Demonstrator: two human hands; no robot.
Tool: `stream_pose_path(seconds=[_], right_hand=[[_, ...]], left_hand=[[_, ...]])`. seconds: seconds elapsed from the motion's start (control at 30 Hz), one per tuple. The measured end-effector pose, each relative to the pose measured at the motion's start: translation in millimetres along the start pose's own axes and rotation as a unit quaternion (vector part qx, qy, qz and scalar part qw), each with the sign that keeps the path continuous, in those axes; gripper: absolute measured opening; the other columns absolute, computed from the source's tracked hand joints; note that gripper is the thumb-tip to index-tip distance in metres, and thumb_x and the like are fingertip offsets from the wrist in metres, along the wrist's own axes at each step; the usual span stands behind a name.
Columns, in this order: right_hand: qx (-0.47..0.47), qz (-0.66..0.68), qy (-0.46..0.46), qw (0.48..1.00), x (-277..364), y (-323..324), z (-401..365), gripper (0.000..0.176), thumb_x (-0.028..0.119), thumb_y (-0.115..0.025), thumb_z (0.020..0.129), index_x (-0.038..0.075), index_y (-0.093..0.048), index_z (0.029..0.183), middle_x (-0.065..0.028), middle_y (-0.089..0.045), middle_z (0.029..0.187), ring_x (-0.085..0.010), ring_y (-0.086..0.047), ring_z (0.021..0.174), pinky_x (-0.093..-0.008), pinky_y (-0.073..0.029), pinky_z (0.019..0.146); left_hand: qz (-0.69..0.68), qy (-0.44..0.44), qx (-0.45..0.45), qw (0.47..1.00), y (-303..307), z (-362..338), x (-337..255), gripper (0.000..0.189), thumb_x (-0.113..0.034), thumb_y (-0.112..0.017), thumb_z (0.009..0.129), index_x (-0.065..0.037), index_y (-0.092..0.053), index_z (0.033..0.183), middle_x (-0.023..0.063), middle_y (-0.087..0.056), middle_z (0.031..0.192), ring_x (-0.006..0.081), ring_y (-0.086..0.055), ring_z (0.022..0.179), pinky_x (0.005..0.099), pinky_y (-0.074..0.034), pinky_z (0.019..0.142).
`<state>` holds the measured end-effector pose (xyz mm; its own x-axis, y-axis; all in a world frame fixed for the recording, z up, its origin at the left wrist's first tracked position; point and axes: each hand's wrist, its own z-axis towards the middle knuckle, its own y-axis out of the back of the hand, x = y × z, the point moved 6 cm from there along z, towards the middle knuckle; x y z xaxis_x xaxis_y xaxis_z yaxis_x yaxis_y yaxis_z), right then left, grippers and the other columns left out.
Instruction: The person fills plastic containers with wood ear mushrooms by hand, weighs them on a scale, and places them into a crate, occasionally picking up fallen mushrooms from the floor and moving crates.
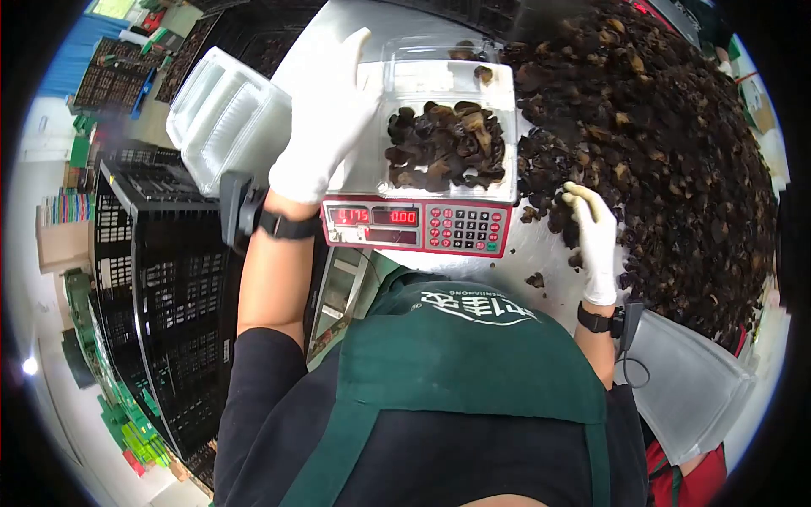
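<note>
We see the clear container [422, 84] on the red-framed scale [465, 228], filled with dark, fungus-like pieces [445, 148], with more in a large pile [650, 152] to its right on the table [553, 264]. Our gloved left hand [334, 106] is spread beside the container's left edge, grasping nothing that we can make out; whether it touches the plastic, we cannot tell. Our gloved right hand [583, 207] is at the pile's near left edge, fingers partly curled; we cannot tell whether they pinch a piece.

As we judge it, a left hand leaning on the container or scale could falsify the reading. The pile lies so near the scale's right side that stray pieces might press on it, and a piece near the container's far rim could get caught if the lid closes. Damp-looking pieces may slip from gloved fingers.

The scale's left display [348, 216] seems to end in "175", its first digit unclear; the next reads "0.00". The green apron [473, 363] bears white Chinese characters above small Latin letters, seemingly ending "JIANONG". Keypad legends are too small to read.
</note>
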<state>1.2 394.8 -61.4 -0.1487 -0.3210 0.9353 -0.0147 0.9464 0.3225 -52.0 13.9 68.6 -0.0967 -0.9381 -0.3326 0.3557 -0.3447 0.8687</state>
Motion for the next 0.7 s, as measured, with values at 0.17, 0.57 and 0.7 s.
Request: stream_pose_path(seconds=[0.17,0.57,0.7], right_hand=[[0.058,-0.002,0.067,0.996,24,-36,-15,0.024,0.009,-0.060,0.095,0.003,-0.070,0.116,-0.0092,-0.072,0.109,-0.0152,-0.068,0.095,-0.0282,-0.052,0.086],[0.171,0.149,-0.001,0.974,42,-51,-15,0.034,0.013,-0.052,0.103,-0.001,-0.056,0.133,-0.0068,-0.069,0.105,-0.0104,-0.062,0.091,-0.0260,-0.050,0.086],[0.195,0.190,-0.016,0.962,57,-57,-13,0.042,0.017,-0.051,0.104,0.003,-0.048,0.143,-0.0056,-0.069,0.099,-0.0084,-0.063,0.083,-0.0224,-0.050,0.076]], left_hand=[[0.098,0.026,0.079,0.992,-94,48,50,0.070,-0.035,-0.063,0.085,-0.005,-0.043,0.145,0.0204,-0.069,0.101,0.0354,-0.065,0.094,0.0493,-0.048,0.093],[-0.379,0.112,0.015,0.919,5,-5,12,0.036,0.002,-0.057,0.092,0.000,-0.061,0.128,0.0090,-0.064,0.123,0.0184,-0.057,0.119,0.0317,-0.044,0.102],[-0.294,0.054,0.057,0.953,33,-46,0,0.027,0.000,-0.057,0.092,-0.002,-0.068,0.116,0.0102,-0.062,0.125,0.0197,-0.057,0.119,0.0319,-0.044,0.102]])
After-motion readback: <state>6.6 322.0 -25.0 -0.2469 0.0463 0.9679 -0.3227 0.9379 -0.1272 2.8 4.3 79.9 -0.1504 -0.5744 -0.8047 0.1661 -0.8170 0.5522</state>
